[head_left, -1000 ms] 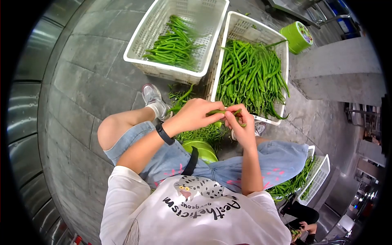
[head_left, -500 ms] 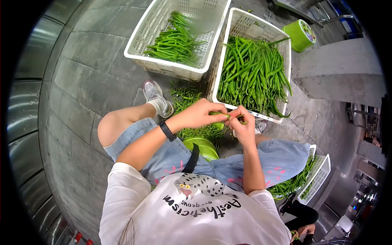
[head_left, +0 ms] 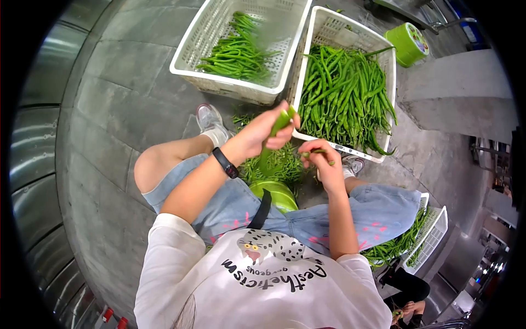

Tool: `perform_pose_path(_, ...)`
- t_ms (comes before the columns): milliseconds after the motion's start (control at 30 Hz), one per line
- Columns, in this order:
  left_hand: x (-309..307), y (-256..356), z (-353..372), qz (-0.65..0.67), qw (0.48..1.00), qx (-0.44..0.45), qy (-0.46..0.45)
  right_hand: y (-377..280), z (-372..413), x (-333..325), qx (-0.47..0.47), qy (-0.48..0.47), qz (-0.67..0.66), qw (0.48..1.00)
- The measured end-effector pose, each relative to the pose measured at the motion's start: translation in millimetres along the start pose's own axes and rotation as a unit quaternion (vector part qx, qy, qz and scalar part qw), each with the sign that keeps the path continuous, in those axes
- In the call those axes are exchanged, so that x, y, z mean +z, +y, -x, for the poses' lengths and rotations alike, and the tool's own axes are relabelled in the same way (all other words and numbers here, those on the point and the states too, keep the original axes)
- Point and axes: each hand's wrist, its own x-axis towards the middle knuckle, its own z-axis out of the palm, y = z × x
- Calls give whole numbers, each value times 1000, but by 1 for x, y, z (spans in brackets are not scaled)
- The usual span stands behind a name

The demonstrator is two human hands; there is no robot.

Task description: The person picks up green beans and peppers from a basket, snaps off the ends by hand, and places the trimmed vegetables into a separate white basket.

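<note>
My left hand (head_left: 264,134), with a black band on its wrist, is closed around long green chili peppers (head_left: 280,122), their pale cut tops pointing up. It is raised near the gap between two white crates. Lower and to the right, my right hand (head_left: 327,167) pinches a thin green stem piece (head_left: 318,152), apart from the left hand. Behind it, a white crate (head_left: 345,149) is heaped with long green chilies (head_left: 350,98). The left white crate (head_left: 230,85) has a smaller bunch of chilies (head_left: 235,55) inside. Beneath my hands, green stem scraps (head_left: 282,167) cover the floor.
Between my legs is a lime-green seat or bucket (head_left: 276,194). A second green bucket-like stool (head_left: 406,44) stands at the upper right, beside a concrete ledge (head_left: 460,82). At the lower right are a white basket (head_left: 433,236), more green chilies (head_left: 392,247) and another person's hands (head_left: 408,311).
My hands have come apart. The left has moved up and slightly left with the peppers, while the right stays near its place with a stem piece.
</note>
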Motion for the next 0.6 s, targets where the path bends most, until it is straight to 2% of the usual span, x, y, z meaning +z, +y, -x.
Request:
perform_pose_path(67, -9, 9, 0, 68, 994, 80, 8, 9, -1, -4, -21, -95, 208, 973)
perform_pose_path(167, -16, 31, 7, 160, 974, 160, 34, 15, 6, 6, 57, -185, 324, 926)
perform_pose_path(200, -21, 36, 8, 189, 963, 193, 17, 20, 6, 11, 20, -188, 374, 908)
perform_pose_path(267, -32, 47, 11, 230, 950, 205, 52, 21, 1, 17, 22, -179, 321, 930)
perform_pose_path(300, -34, 50, 13, 280, 936, 212, 19, 19, 1, 24, 23, -158, 242, 957)
perform_pose_path(367, -40, 53, 15, 310, 924, 221, 31, 14, 2, 36, 26, -110, 78, 991)
perform_pose_path(467, -48, 53, 15, 336, 909, 240, 59, -3, -9, 39, 110, -224, -84, 965)
perform_pose_path(600, -52, 56, 17, 333, 905, 250, 85, -4, -3, 48, 73, -204, -144, 966)
